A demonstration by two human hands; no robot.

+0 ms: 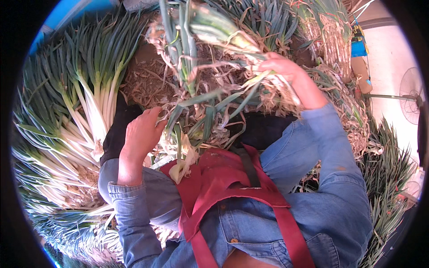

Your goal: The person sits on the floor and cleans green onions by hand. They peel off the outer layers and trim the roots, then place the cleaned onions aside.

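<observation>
My right hand [281,68] grips an untrimmed bunch of green onions [231,35]. Dry leaves hang from the bunch, its tops point up and to the left, and motion blurs part of it. Below that hand hang shaggy roots [280,98]. Over my left knee is my left hand [142,134], thumb apart from the fingers, with nothing seen in it. Beside its fingertips lie stripped onion leaves [204,117], heaped between my legs. A pale peeled skin [182,164] rests on my red apron [228,177].
Cleaned green onions [97,104] with white stems are piled at my left. Uncleaned bunches [335,37] stand at the far right, and more onions [385,167] lie along my right side. A fan [410,95] is at the right edge. Dry husks litter the soil [147,73] ahead.
</observation>
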